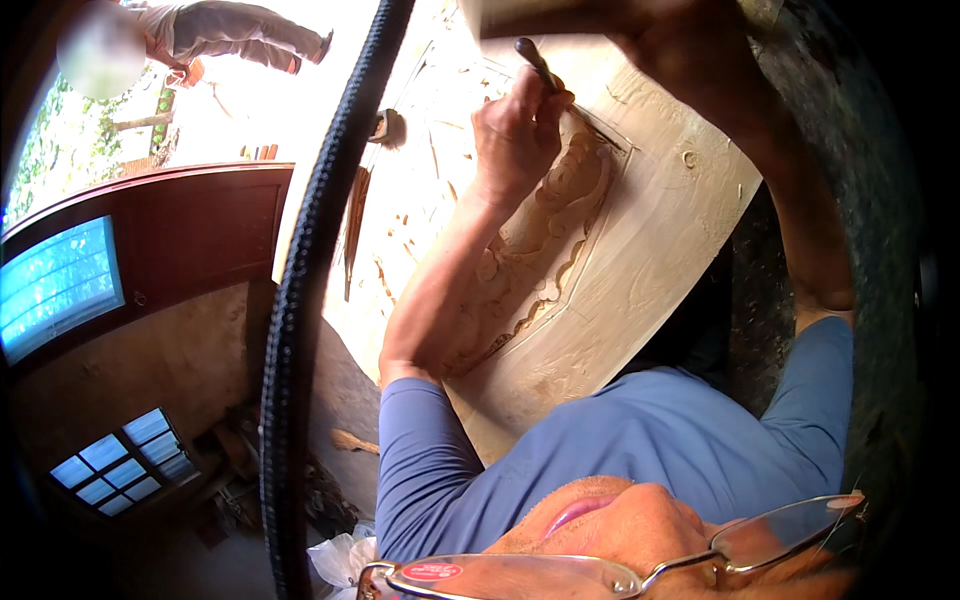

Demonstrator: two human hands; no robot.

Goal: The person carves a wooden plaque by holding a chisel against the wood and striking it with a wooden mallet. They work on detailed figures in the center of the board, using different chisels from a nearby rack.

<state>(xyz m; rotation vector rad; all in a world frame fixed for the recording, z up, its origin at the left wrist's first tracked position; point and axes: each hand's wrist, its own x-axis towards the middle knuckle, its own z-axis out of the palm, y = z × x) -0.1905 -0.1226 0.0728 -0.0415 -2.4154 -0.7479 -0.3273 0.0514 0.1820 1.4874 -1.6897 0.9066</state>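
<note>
My left hand (515,130) is closed round a dark-handled chisel (532,58), held upright over the carved scrollwork (560,220) on a pale wooden board (680,250). Its forearm lies across the carving. My right hand (630,30) is raised at the top edge, above and right of the chisel; a blurred pale object juts leftward from it, and I cannot make out what it is or how the fingers grip it. Wood chips and thin cuts show left of the carving.
A black braided cord (305,280) crosses the view vertically. A small dark container (385,126) and long tools (355,220) lie at left. A wooden-handled tool (354,440) is lower left. Another person (240,35) stands at top left near a red-brown door (200,240).
</note>
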